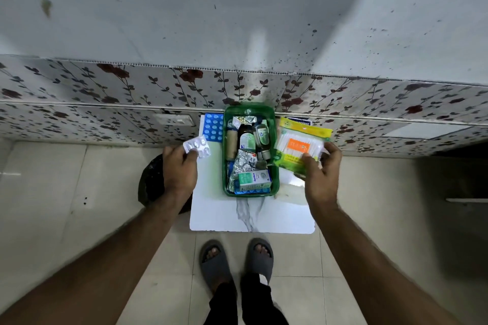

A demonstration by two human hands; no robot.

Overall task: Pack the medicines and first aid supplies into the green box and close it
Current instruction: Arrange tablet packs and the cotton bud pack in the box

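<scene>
The open green box sits on a small white table, filled with bottles, foil strips, a bandage roll and a small medicine carton. My left hand holds a silver tablet blister strip just left of the box. My right hand grips a yellow-green pack of cotton swabs just right of the box. A blue blister pack lies on the table left of the box. A blue-white plaster packet peeks out behind the swab pack.
The table stands against a floral-patterned wall with a white socket. A black bag sits on the floor to the left, under my left wrist. My feet in grey slippers stand on beige tiles in front of the table.
</scene>
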